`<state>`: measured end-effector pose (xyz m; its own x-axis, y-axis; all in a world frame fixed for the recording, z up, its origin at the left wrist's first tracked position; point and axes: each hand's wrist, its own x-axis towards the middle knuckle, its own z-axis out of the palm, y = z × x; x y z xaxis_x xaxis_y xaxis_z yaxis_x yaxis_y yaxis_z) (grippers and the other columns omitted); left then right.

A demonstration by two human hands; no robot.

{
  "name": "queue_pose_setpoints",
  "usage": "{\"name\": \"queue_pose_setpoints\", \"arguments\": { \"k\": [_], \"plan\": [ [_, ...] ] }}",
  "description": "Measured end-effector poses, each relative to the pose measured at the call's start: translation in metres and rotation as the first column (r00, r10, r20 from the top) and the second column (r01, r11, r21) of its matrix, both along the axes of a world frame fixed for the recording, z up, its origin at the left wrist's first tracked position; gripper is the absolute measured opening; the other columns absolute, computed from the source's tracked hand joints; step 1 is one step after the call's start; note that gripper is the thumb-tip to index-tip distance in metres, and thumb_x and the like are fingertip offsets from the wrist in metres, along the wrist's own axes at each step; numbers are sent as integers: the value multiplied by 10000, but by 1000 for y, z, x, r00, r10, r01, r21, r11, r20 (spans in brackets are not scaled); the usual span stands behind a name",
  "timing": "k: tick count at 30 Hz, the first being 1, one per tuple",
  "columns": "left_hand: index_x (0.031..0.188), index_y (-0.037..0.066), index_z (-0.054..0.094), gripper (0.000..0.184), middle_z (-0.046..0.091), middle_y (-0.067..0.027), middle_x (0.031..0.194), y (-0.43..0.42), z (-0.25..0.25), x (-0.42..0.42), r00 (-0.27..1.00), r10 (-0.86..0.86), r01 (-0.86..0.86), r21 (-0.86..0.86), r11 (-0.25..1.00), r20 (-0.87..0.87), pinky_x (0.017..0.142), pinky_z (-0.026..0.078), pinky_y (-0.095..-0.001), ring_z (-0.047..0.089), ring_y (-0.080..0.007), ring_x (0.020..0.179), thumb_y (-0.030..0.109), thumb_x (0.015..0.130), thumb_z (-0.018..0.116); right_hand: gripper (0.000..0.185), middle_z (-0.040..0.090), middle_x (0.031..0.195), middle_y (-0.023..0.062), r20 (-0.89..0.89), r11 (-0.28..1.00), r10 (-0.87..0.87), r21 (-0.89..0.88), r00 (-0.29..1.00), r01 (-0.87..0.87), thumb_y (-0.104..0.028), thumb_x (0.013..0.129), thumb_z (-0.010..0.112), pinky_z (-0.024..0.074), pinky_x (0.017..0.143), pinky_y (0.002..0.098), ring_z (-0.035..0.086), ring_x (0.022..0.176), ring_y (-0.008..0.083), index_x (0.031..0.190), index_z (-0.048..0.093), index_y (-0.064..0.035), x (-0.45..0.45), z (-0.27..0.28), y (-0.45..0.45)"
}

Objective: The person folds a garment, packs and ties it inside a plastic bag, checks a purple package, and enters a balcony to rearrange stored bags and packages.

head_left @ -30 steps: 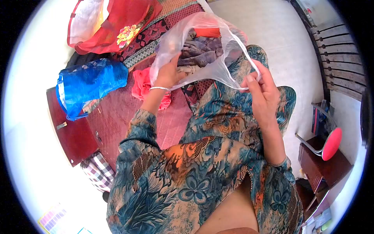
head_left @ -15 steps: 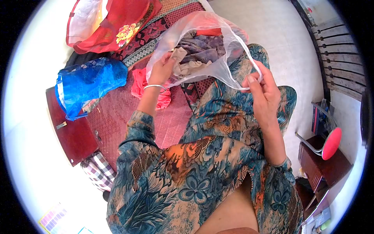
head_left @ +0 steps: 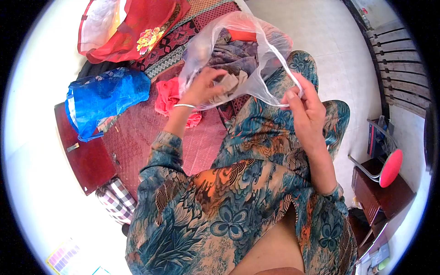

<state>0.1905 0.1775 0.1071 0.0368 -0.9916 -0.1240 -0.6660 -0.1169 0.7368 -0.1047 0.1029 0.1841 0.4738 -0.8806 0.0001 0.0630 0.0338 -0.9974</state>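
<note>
A clear plastic bag [head_left: 198,48] is spread wide in front of me, above my patterned lap. Its rim is gathered between the thumb and fingers of my right hand [head_left: 306,107]. Inside lie a purple-grey patterned cloth [head_left: 233,57], a crumpled beige cloth [head_left: 233,85] and something red [head_left: 243,35] at the far side. My left hand [head_left: 205,87], with a bangle on its wrist, reaches into the mouth of the bag. Its fingers are loosely bent and apart, right beside the beige cloth. A pinkish-red cloth [head_left: 167,97] lies below and left of the bag.
A blue bag [head_left: 110,96] lies at left on the dark red bed surface [head_left: 151,142]. Beyond it is a red bag with a flower print [head_left: 126,43]. A checked cloth [head_left: 117,199] sits at the lower left. A red round-topped stool [head_left: 390,168] stands at right by dark furniture.
My left hand has moved right, deeper into the bag, and its fingers have come off the beige cloth, which now sits further right. My right hand has shifted slightly left with the rim.
</note>
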Motion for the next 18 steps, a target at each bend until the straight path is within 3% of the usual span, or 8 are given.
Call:
{"name": "queue_pose_setpoints", "arguments": {
  "k": [1, 2, 6, 9, 11, 15, 16, 18],
  "plan": [
    [1230, 104, 522, 547, 623, -109, 921, 2, 0, -5, 969, -143, 155, -43, 987, 203, 781, 468, -362, 597, -302, 815, 238, 726, 687, 343, 560, 826, 26, -9, 1000, 3, 9, 1000, -3, -46, 909, 484, 486, 652, 226, 545, 735, 73, 1251, 483, -19, 1, 0, 0],
    [1203, 122, 529, 568, 605, -155, 944, 3, 0, -9, 970, -150, 134, 93, 987, 191, 823, 454, -404, 575, -367, 886, 243, 675, 700, 340, 570, 822, 35, -19, 1000, 6, 18, 1000, -5, -42, 902, 485, 486, 651, 233, 554, 729, 79, 1241, 490, -18, 2, -1, 1],
    [1098, 79, 557, 457, 595, -140, 1000, 0, 4, -21, 972, -174, 106, 363, 926, 160, 868, 432, -386, 557, -328, 977, 194, 670, 669, 330, 587, 816, 48, -78, 999, 31, -23, 996, -33, -50, 897, 492, 481, 655, 241, 565, 724, 89, 1225, 503, -17, 1, -2, 4],
    [1109, 65, 557, 478, 617, -148, 975, -2, -7, 5, 982, -95, 85, 67, 994, 162, 833, 454, -397, 586, -343, 904, 194, 663, 669, 324, 590, 814, 52, -59, 1000, -5, 0, 998, 5, -56, 897, 498, 475, 657, 241, 568, 727, 91, 1218, 508, -17, 2, 1, 3],
    [1149, 15, 546, 490, 642, -143, 921, -10, -3, 17, 980, 106, -100, -42, 994, 171, 784, 475, -356, 615, -278, 811, 217, 719, 665, 321, 590, 812, 51, -58, 1000, -3, -23, 998, 1, -56, 896, 499, 473, 660, 241, 570, 727, 94, 1215, 511, -17, 2, -1, 2],
    [1186, -37, 518, 498, 646, -120, 898, -35, 39, 26, 825, 564, -565, 46, 824, 37, 706, 492, -273, 620, -180, 755, 224, 780, 642, 321, 588, 808, 50, -58, 998, 17, -52, 998, -20, -53, 894, 501, 471, 666, 244, 569, 725, 99, 1212, 511, -12, 2, 0, 2],
    [1194, -49, 509, 498, 646, -112, 895, -39, 42, 33, 764, 644, -643, 88, 761, 19, 684, 496, -255, 619, -158, 746, 216, 791, 636, 323, 588, 808, 50, -52, 999, 17, -48, 999, -20, -52, 893, 502, 470, 667, 244, 568, 724, 99, 1212, 510, -11, 2, 1, 3],
    [1170, -55, 525, 448, 641, -106, 890, -42, 14, 59, 716, 682, -692, -21, 722, -146, 652, 502, -245, 619, -151, 729, 159, 789, 624, 325, 588, 806, 50, -40, 999, 16, -39, 999, -18, -51, 890, 505, 469, 668, 242, 566, 721, 100, 1213, 508, -9, 3, 5, 4]
  ]
}}
